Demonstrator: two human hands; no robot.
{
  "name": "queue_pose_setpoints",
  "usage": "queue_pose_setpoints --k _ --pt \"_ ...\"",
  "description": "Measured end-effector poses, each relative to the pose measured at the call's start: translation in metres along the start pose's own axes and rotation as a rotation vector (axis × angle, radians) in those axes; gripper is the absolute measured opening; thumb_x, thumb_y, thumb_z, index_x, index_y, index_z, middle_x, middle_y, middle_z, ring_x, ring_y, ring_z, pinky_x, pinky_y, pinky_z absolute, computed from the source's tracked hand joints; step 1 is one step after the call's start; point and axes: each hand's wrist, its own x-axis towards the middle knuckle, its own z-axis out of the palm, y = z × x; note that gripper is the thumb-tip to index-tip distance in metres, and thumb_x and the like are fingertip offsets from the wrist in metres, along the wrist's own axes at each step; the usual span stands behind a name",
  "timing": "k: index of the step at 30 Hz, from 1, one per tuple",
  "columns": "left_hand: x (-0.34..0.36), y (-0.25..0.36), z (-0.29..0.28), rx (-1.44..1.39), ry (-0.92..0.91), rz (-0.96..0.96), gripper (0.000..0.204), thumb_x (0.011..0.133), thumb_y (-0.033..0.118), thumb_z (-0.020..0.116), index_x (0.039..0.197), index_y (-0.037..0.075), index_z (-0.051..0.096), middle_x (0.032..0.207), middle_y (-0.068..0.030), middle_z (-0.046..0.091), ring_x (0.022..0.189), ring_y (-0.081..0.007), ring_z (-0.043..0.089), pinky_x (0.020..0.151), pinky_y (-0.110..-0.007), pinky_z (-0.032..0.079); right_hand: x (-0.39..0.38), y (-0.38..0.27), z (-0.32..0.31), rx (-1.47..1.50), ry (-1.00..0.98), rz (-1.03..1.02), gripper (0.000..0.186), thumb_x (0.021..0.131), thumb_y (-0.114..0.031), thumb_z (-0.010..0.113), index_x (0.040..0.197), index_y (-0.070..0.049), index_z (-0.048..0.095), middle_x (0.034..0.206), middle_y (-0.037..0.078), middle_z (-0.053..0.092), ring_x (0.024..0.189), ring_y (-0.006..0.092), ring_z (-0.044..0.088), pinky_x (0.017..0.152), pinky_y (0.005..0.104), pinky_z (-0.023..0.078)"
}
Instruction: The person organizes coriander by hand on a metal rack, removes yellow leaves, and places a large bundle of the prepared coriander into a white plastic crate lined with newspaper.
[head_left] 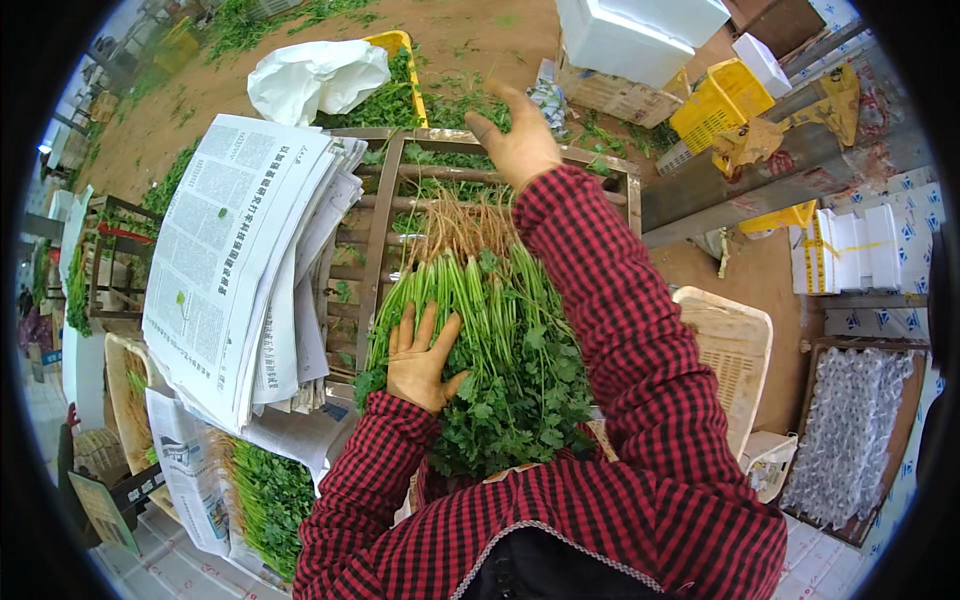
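A thick bunch of coriander point(520, 345) lies on a brown metal rack point(378, 230) before me, its pale roots pointing away and its leaves toward my body. My left hand point(420, 368) rests flat on the green stems at the bunch's left side, fingers spread. Beyond the roots, my right hand point(522, 140) is stretched out over the rack's far edge. Its fingers are apart, and I see nothing held in it. To the left, a stack of newspapers point(235, 240) overlaps the side of the rack.
More coriander point(270, 500) lies by newspaper at the lower left. A white plastic bag point(318, 78) sits on a yellow crate point(408, 75) past the rack. White foam boxes point(640, 40) stand at far right, near another yellow crate point(722, 105). A cream crate point(735, 350) is beside my right arm.
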Motion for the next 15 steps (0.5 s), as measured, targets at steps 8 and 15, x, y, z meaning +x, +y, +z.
queue_pose_setpoints --k 8,15 --pt "-0.002 0.024 -0.067 0.057 0.139 -0.032 0.088 0.079 0.05 0.08 0.153 0.017 0.045 0.153 -0.0209 0.046 0.139 -0.0449 0.042 0.116 -0.062 0.028 -0.148 0.058 -0.08 -0.183 -0.331 -0.315 0.058 0.079 -0.043 0.083 0.122 -0.006 0.07 0.132 0.018 0.065 0.126 0.0354 0.058 0.109 0.0477 0.045" --pt "0.031 0.045 -0.018 0.059 -0.164 0.378 0.072 0.088 0.059 0.067 0.144 0.017 0.056 0.153 -0.0118 0.048 0.147 -0.0366 0.036 0.121 -0.063 0.019 -0.117 0.071 -0.032 -0.002 -0.256 -0.121 0.017 0.084 -0.018 0.074 0.089 -0.002 0.072 0.086 0.014 0.072 0.083 0.0371 0.066 0.077 0.0469 0.054"
